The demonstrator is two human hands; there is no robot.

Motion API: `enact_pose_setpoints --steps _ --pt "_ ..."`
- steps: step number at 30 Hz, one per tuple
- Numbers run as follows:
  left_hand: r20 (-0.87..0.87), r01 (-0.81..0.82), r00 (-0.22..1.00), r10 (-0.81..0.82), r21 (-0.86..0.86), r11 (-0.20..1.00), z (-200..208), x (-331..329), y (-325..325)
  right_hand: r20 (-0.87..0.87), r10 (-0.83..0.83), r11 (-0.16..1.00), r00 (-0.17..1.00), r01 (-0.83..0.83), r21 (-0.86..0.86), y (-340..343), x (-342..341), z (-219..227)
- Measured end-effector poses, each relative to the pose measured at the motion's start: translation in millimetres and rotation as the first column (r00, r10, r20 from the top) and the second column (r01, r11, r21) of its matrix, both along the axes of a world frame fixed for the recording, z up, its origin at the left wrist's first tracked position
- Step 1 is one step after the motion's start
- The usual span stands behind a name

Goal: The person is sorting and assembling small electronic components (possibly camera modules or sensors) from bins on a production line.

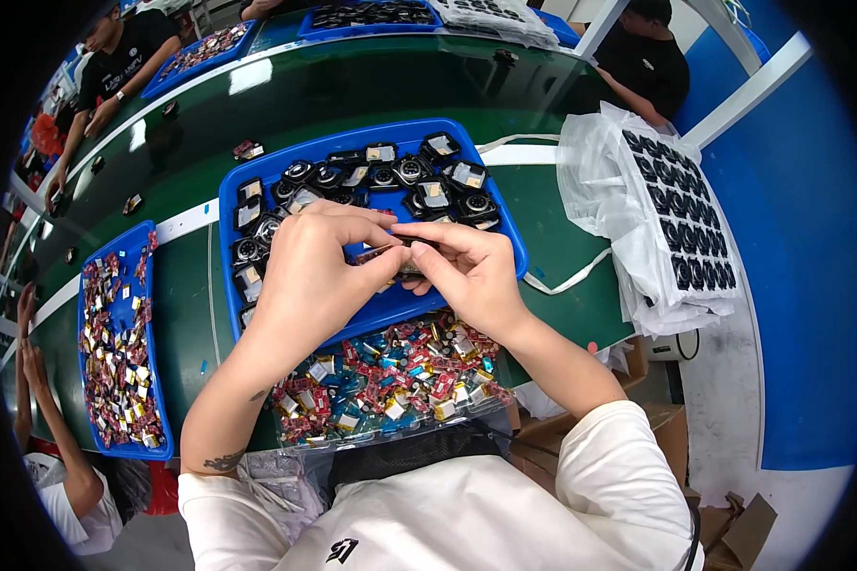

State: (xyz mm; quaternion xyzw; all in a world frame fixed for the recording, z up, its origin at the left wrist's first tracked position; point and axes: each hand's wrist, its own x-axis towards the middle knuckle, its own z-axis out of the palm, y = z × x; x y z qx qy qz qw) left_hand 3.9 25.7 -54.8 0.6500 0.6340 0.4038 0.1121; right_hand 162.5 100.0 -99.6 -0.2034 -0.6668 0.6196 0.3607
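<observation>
While a co-worker's hands (pixel 33 365) are showing at the far left, a narrow blue tray (pixel 122 309) is holding scattered red circuit boards and pale cells on the green table (pixel 189 319). Beside it, a larger blue tray (pixel 508 214) is carrying many black watch-like cases (pixel 411 171), some of them lying with a round face up. Above this tray's near part, the left hand (pixel 319 262) is pinching a small dark part (pixel 408 259) between thumb and forefinger, and the fingers are mostly hiding it. Nearer the body, a heap of red boards (pixel 400 376) is spreading below both hands. The right hand (pixel 471 271) is gripping the same part from its other side, with its thumb pressing and fingers curling. Farther right, white sheeting (pixel 590 171) is lying around a grid of black pieces (pixel 681 209)
</observation>
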Motion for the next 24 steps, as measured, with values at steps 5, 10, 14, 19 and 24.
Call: enact_pose_setpoints --steps 5,10,14,19,24 --pt "0.016 0.009 1.0 -0.01 0.077 0.997 3.8 3.6 -2.2 -0.036 -0.06 0.998 0.998 0.06 -0.003 10.7 4.9 1.4" --pt "0.032 0.02 0.999 -0.017 -0.093 0.995 12.7 5.2 -2.3 -0.105 -0.104 0.993 0.989 0.098 -0.064 9.4 3.2 1.3" --pt "0.406 0.147 0.913 -0.05 -0.212 0.966 5.3 4.4 -1.2 -0.1 -0.166 0.984 0.981 0.171 0.045 6.1 5.4 -1.0" --pt "0.61 0.217 0.792 -0.023 -0.246 0.945 2.5 6.4 1.7 -0.068 -0.194 0.967 0.979 0.202 0.158 4.6 7.6 -1.3" --pt "0.592 0.113 0.806 0.02 -0.186 0.976 -0.1 4.9 6.0 -0.181 -0.113 0.982 0.977 0.138 0.128 7.0 6.9 -1.1"
